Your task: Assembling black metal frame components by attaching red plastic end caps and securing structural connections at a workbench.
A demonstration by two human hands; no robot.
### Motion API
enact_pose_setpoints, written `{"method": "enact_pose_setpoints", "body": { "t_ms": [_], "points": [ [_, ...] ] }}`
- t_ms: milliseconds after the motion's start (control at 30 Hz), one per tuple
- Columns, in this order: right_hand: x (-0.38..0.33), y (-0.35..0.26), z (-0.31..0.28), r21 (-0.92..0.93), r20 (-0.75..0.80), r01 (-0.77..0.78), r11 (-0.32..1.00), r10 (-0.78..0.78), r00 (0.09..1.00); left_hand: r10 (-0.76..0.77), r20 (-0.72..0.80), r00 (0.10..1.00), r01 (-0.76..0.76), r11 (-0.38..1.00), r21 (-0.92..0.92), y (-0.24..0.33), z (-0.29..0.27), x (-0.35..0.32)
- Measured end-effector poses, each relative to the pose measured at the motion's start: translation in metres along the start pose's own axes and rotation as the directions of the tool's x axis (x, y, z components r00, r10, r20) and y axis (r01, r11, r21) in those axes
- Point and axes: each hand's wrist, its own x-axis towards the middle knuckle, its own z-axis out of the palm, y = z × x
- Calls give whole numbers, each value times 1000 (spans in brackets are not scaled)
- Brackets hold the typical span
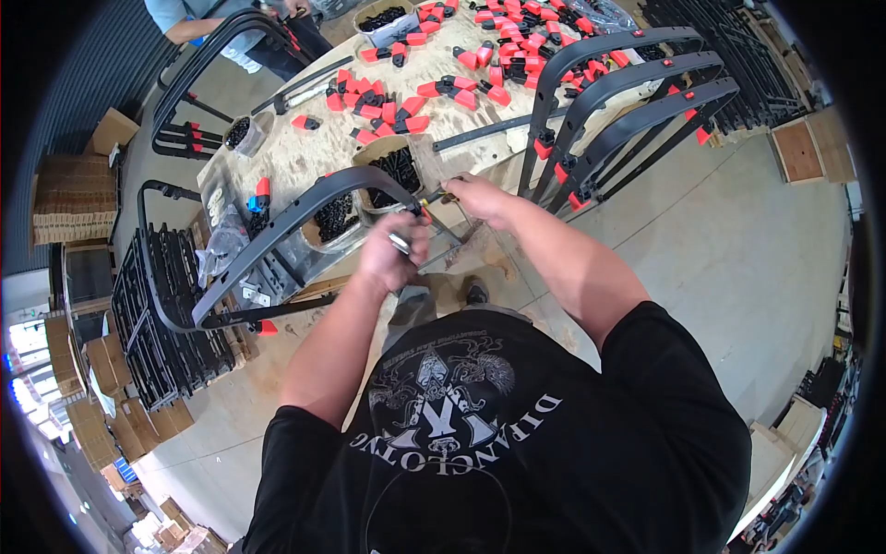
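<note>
A black curved metal tube frame (305, 205) arches from the lower left over the bench's near edge to its end in front of me. My left hand (395, 251) is at that end, closed around a shiny metal tool (400, 243); motion blurs its fingers, and the tool's kind is not clear. Across from it, my right hand (478, 199) is closed, fingers pinched by the tube end beside a small yellow and dark piece. What it grips is mostly hidden. Just behind, boxes of black screws (395, 174) and small black parts (334, 220) sit on the bench.
Red-and-black plastic pieces (378, 102) lie across the wooden bench (277, 166). Several finished-looking curved frames (637, 102) lean at its right side. More black frames (171, 314) are stacked at left. A co-worker (245, 42) stands at the far left, beside other frames (198, 83).
</note>
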Motion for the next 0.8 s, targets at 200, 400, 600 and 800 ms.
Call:
{"method": "enact_pose_setpoints", "body": {
  "t_ms": [200,400,600,800],
  "points": [
    [-10,-23,14,-9,25,-252,968,252,967,437,-152,886,260,-198,945,-38,-20,27],
    [0,-6,20,155,-43,-108,982,116,992,14,-13,1000,-9,949,314,-6,-28,5],
    [0,7,45,-64,-303,-62,996,40,952,492,-138,859,227,-125,966,-34,-8,15],
    [-12,6,43,-164,-327,-4,986,-51,944,142,-87,986,-93,902,423,-18,-16,12]
  ]
}}
